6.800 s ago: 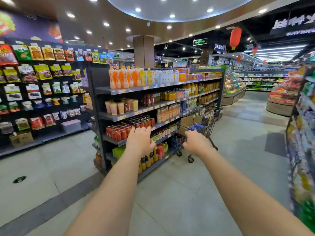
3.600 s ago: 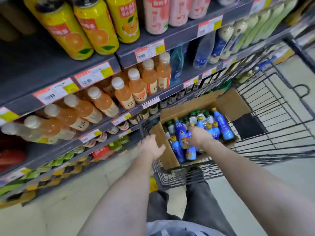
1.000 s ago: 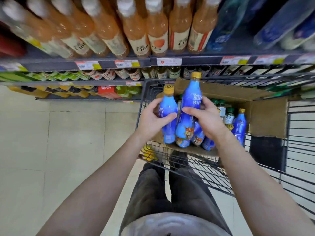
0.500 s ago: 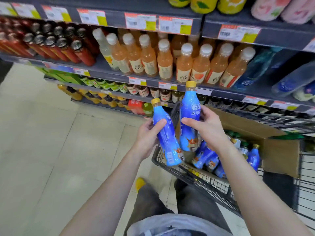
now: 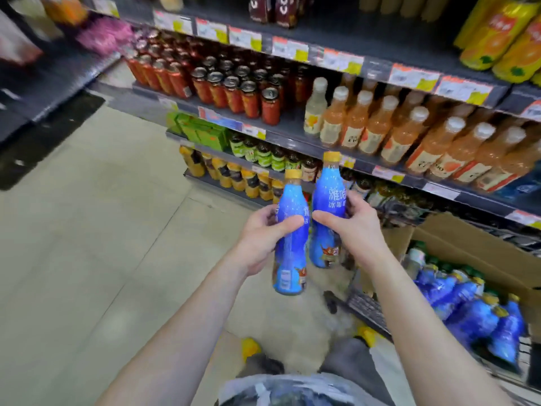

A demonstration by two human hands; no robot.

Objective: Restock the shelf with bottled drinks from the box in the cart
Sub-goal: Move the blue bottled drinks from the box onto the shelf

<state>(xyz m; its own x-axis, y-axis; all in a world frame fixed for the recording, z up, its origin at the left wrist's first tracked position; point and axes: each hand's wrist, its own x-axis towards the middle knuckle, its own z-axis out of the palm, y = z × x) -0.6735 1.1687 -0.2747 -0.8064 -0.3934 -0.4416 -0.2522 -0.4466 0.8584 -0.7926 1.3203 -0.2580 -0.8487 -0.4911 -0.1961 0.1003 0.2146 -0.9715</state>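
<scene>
My left hand [image 5: 263,235] grips a blue bottle with a yellow cap [image 5: 289,259], held upright above the floor. Right beside it, my right hand [image 5: 351,227] grips a second blue bottle [image 5: 329,197], slightly higher. Both bottles hang in front of the dark shelf unit [image 5: 292,136], short of its lower shelves. The open cardboard box [image 5: 474,253] sits in the wire cart [image 5: 366,309] at the right, with several more blue bottles [image 5: 474,315] lying inside.
The shelves carry red cans [image 5: 234,92], orange juice bottles [image 5: 389,133], green-labelled bottles [image 5: 263,153] and yellow bottles [image 5: 234,177] on the bottom row. Tiled floor [image 5: 102,230] spreads out to the left. My legs and yellow shoes [image 5: 250,347] show below.
Both bottles have come up out of the box and moved left, away from the cart. My view has swung left along the shelf, so the cart now sits at the right edge.
</scene>
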